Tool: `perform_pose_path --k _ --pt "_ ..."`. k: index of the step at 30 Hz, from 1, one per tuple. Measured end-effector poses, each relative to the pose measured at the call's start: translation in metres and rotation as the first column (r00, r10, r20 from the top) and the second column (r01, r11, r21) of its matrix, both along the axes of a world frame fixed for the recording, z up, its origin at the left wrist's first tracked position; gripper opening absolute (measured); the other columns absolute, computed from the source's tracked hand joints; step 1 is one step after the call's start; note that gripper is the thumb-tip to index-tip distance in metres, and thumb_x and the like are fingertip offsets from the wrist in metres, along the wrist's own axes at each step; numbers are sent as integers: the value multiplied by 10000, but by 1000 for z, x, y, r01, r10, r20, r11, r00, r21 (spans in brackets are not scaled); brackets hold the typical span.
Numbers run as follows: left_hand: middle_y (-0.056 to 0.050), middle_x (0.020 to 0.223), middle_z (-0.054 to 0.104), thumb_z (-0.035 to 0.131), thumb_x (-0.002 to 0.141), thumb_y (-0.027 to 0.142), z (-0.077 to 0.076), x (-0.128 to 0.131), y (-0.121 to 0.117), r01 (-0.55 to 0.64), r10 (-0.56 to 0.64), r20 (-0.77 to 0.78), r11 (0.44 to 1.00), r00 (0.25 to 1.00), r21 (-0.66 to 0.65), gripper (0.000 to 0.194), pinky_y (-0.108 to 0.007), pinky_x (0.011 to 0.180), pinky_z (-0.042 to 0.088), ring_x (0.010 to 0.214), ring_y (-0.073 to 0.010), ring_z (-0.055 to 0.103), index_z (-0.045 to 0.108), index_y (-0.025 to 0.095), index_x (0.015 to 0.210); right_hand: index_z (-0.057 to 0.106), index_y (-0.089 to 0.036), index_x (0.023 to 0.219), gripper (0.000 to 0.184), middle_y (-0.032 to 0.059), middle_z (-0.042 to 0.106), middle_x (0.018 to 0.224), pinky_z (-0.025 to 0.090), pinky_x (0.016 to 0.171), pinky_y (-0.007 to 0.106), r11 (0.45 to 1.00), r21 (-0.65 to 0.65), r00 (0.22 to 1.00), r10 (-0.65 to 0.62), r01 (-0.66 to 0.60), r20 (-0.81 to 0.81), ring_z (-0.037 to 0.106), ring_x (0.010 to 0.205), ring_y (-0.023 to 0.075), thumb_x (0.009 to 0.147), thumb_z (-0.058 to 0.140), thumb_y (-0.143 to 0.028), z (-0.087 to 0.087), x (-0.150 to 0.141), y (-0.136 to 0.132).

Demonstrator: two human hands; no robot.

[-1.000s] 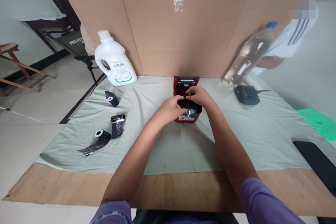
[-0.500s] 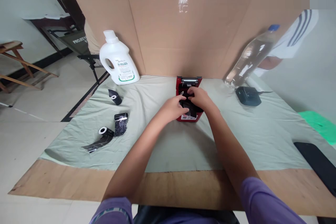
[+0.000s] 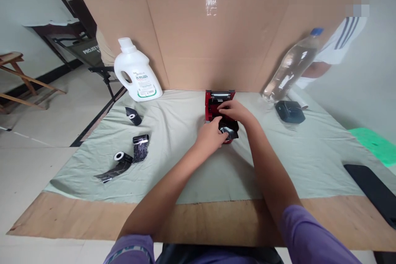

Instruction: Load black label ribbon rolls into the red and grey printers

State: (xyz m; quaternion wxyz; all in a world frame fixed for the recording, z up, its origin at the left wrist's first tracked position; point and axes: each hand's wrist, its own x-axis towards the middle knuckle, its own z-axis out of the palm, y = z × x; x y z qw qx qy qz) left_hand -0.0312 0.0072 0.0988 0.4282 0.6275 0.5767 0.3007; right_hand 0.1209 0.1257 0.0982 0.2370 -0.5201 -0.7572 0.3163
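An opened red box-shaped device (image 3: 211, 109), perhaps a small printer, stands near the cardboard with its lid raised. My left hand (image 3: 210, 135) is closed on a roll of black film (image 3: 229, 128), thumb and fingers pinching its left side over the front of the device. Above the open compartment hovers my right hand (image 3: 235, 112), fingers stretched leftward and a little apart; its thumb is mostly hidden. Three more black film rolls lie to the left: one at the back (image 3: 135, 118), one with a wrinkled tail (image 3: 141, 147) and one trailing a long strip (image 3: 121, 161).
A white detergent bottle (image 3: 137, 72) and a clear bottle with a blue cap (image 3: 292, 64) lean near the cardboard panel (image 3: 192, 41). On the right are a dark box-like object (image 3: 290, 112), a black phone (image 3: 371, 192) and a green stool (image 3: 374, 144). A person's sleeve shows behind.
The black film roll has come up out of the device's compartment, shifted right and forward in my left hand. My right fingers have drawn off the roll. The view has shifted slightly.
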Motion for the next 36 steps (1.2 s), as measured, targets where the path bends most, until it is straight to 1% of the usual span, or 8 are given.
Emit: perform_pose_path --k 2,4,8,12,18,24,28,36 --pt "21 688 717 716 811 211 4 -4 2 19 -17 40 999 999 -48 699 -292 553 480 457 -165 595 488 200 1471 765 -187 811 216 55 760 888 494 788 326 999 -51 993 -14 8 -118 653 830 206 855 643 -359 8 13 1" --pt "16 681 717 722 802 195 7 -9 4 52 -47 60 995 997 -89 531 -263 500 443 442 -137 566 588 187 1315 720 -181 742 276 57 731 817 489 756 322 984 32 964 -163 173 -210 633 787 193 853 619 -413 12 23 1" --pt "-2 680 720 692 820 195 11 -15 8 112 -106 46 983 993 -146 95 -210 439 364 431 -85 529 598 184 822 656 -200 920 261 56 717 1030 493 713 293 892 128 840 -348 433 -416 633 805 167 816 606 -434 4 24 5" --pt "-6 688 730 682 821 190 10 -18 10 140 -134 48 977 990 -158 150 -198 427 343 432 -75 527 545 188 757 587 -248 1127 425 42 660 1234 478 654 263 953 -22 800 -267 303 -537 627 740 123 799 608 -519 -5 15 11" --pt "-22 689 738 675 819 189 12 -25 10 175 -174 23 978 985 -115 131 -208 476 414 465 -90 564 561 186 755 551 -225 850 269 39 664 945 485 740 284 937 23 785 -278 348 -554 598 870 176 761 569 -478 -25 17 -9" --pt "-12 681 733 665 815 182 18 -23 5 175 -173 25 979 985 -105 130 -211 493 424 472 -91 566 558 191 741 535 -222 1225 546 90 642 1258 529 844 328 933 -121 734 -342 337 -586 629 1041 219 730 572 -448 -73 21 -38" --pt "-20 684 741 690 816 269 15 -30 11 187 -191 -9 969 982 -160 218 -228 486 399 473 -108 575 518 201 701 505 -229 1319 566 118 558 1453 520 962 341 942 -132 728 -324 309 -604 590 1253 229 802 505 -461 -87 17 -37" --pt "-20 565 632 627 838 404 -16 -63 50 -95 120 93 966 988 -239 280 -241 491 320 470 -106 506 588 179 675 466 -230 1392 560 123 549 1483 517 1021 375 953 -125 725 -291 275 -624 557 1336 226 894 454 -486 -98 15 -34"
